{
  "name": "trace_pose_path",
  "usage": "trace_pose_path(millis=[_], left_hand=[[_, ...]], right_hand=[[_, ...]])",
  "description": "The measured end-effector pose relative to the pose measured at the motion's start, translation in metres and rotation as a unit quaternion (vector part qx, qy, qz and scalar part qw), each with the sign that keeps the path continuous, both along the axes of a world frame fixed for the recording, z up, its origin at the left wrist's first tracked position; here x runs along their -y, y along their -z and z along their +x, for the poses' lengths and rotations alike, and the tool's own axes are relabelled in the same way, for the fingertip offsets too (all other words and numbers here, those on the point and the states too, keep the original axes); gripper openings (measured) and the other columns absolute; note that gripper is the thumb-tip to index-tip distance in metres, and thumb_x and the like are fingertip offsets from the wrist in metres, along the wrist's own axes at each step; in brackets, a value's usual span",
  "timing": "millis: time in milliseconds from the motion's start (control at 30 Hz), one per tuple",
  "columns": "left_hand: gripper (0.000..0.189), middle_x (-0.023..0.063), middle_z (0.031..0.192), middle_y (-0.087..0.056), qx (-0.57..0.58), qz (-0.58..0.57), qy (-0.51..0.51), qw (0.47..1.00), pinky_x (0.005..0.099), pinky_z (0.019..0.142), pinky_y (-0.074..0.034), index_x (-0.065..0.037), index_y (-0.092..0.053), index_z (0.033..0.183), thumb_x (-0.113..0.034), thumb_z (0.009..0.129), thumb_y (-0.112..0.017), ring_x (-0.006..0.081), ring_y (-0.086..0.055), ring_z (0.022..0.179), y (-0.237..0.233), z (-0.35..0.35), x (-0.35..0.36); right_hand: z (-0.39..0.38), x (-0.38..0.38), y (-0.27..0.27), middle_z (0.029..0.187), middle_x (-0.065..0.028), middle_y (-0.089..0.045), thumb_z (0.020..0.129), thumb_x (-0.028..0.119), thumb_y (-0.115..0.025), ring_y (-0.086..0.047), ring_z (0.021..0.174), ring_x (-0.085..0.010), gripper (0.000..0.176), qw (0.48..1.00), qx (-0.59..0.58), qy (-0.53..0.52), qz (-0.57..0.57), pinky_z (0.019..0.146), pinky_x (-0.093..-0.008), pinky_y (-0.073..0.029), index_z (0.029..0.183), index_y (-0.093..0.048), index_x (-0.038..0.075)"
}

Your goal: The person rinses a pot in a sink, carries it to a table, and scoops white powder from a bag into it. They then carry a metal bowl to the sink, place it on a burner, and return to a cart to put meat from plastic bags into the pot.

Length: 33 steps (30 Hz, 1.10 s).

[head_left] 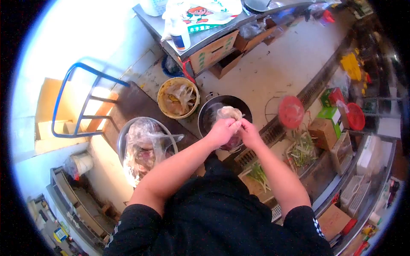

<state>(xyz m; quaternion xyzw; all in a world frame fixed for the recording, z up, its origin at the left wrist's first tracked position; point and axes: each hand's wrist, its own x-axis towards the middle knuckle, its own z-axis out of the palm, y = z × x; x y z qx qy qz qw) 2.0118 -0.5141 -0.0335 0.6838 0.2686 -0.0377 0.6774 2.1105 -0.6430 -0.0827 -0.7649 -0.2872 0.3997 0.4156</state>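
Both hands meet over a dark round pot point(244, 106) on the floor in front of me. My left hand point(222, 133) is closed on the gathered part of a clear plastic bag point(230, 112), which holds something pale. Close against it, my right hand point(250, 133) pinches the same bag. Below the hands, dark reddish contents show in the pot. To the left stands a metal basin point(121, 143) with a large clear plastic bag point(149, 130) over reddish, meat-like pieces.
A yellowish bucket point(160, 96) with plastic bags inside stands beyond the basin. A blue-railed cart point(68, 77) is at left. Ahead is a metal table point(149, 23) with cardboard boxes below. On the right are crates of green vegetables point(303, 149) and a red stool point(291, 112).
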Motion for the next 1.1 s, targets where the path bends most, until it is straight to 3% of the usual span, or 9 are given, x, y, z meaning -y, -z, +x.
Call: trace_pose_path(millis=[67, 133, 200, 333, 367, 500, 600, 833, 1100], left_hand=[[0.031, 0.0042, 0.069, -0.056, -0.044, -0.045, -0.009, 0.998, 0.0309, 0.062, -0.044, 0.001, -0.061, 0.085, -0.029, 0.090, -0.053, 0.0126, -0.050, 0.066, 0.006, -0.003, -0.007], [0.030, 0.0036, 0.069, -0.056, -0.091, -0.089, -0.020, 0.992, 0.0302, 0.062, -0.044, 0.001, -0.061, 0.086, -0.028, 0.089, -0.054, 0.0121, -0.049, 0.066, 0.019, -0.013, -0.015], [0.029, 0.0025, 0.067, -0.054, -0.047, 0.016, -0.029, 0.998, 0.0289, 0.059, -0.043, 0.000, -0.060, 0.083, -0.028, 0.089, -0.055, 0.0112, -0.049, 0.064, 0.024, -0.022, -0.022], [0.018, 0.0024, 0.074, -0.054, 0.002, -0.189, -0.185, 0.964, 0.0288, 0.063, -0.042, -0.005, -0.055, 0.077, -0.019, 0.088, -0.053, 0.0130, -0.050, 0.070, 0.060, -0.050, -0.040], [0.012, 0.0045, 0.087, -0.056, -0.049, -0.246, -0.227, 0.941, 0.0288, 0.067, -0.042, -0.005, -0.056, 0.092, -0.014, 0.085, -0.052, 0.0149, -0.050, 0.076, 0.070, -0.057, -0.043], [0.034, 0.0096, 0.098, -0.059, -0.210, 0.015, -0.119, 0.970, 0.0321, 0.068, -0.046, -0.002, -0.051, 0.115, -0.014, 0.083, -0.054, 0.0184, -0.055, 0.083, 0.136, -0.086, -0.037], [0.035, 0.0120, 0.102, -0.059, -0.273, -0.055, -0.135, 0.951, 0.0331, 0.063, -0.049, -0.001, -0.051, 0.115, -0.014, 0.083, -0.054, 0.0193, -0.058, 0.085, 0.154, -0.091, -0.028], [0.031, 0.0143, 0.083, -0.065, -0.240, -0.071, -0.115, 0.961, 0.0344, 0.068, -0.049, 0.001, -0.060, 0.103, -0.017, 0.079, -0.055, 0.0235, -0.063, 0.071, 0.184, -0.106, -0.016], [0.020, 0.0067, 0.076, -0.059, -0.223, -0.227, -0.210, 0.924, 0.0289, 0.053, -0.047, 0.000, -0.055, 0.096, -0.016, 0.085, -0.052, 0.0163, -0.059, 0.062, 0.143, -0.105, -0.024]], right_hand=[[-0.001, -0.001, 0.013, 0.086, -0.0116, -0.061, 0.091, 0.015, -0.049, -0.056, 0.082, -0.0213, 0.015, 0.999, -0.052, 0.012, 0.011, 0.074, -0.0316, -0.044, 0.092, -0.055, 0.002], [-0.013, -0.010, 0.014, 0.088, 0.0015, -0.056, 0.091, 0.010, -0.044, -0.050, 0.081, -0.0079, 0.014, 0.991, -0.129, 0.018, 0.008, 0.073, -0.0259, -0.043, 0.097, -0.055, 0.004], [-0.022, -0.022, -0.003, 0.081, -0.0016, -0.055, 0.091, 0.013, -0.045, -0.051, 0.076, -0.0125, 0.012, 0.987, -0.155, 0.039, 0.026, 0.067, -0.0299, -0.043, 0.092, -0.053, 0.003], [-0.022, -0.022, 0.030, 0.075, -0.0004, -0.050, 0.090, 0.015, -0.045, -0.047, 0.069, -0.0117, 0.013, 0.981, -0.186, 0.056, 0.001, 0.061, -0.0289, -0.040, 0.086, -0.051, 0.004], [-0.022, -0.024, 0.024, 0.074, 0.0002, -0.049, 0.090, 0.016, -0.046, -0.046, 0.069, -0.0118, 0.014, 0.980, -0.184, 0.078, 0.004, 0.060, -0.0289, -0.039, 0.086, -0.051, 0.004], [-0.023, -0.034, 0.002, 0.086, -0.0013, -0.055, 0.091, 0.019, -0.046, -0.049, 0.078, -0.0123, 0.021, 0.940, -0.279, 0.194, 0.039, 0.071, -0.0283, -0.041, 0.099, -0.055, 0.002], [-0.020, -0.032, 0.000, 0.098, -0.0045, -0.057, 0.091, 0.020, -0.046, -0.051, 0.088, -0.0141, 0.027, 0.930, -0.308, 0.200, 0.035, 0.080, -0.0292, -0.042, 0.107, -0.055, 0.000], [-0.014, -0.033, 0.001, 0.100, -0.0101, -0.059, 0.091, 0.019, -0.047, -0.058, 0.091, -0.0210, 0.025, 0.821, -0.446, 0.338, 0.110, 0.081, -0.0352, -0.047, 0.106, -0.053, 0.000], [0.015, -0.074, -0.050, 0.097, -0.0091, -0.058, 0.089, 0.017, -0.049, -0.058, 0.090, -0.0211, 0.021, 0.864, -0.371, 0.316, 0.124, 0.080, -0.0361, -0.047, 0.103, -0.053, 0.001]])
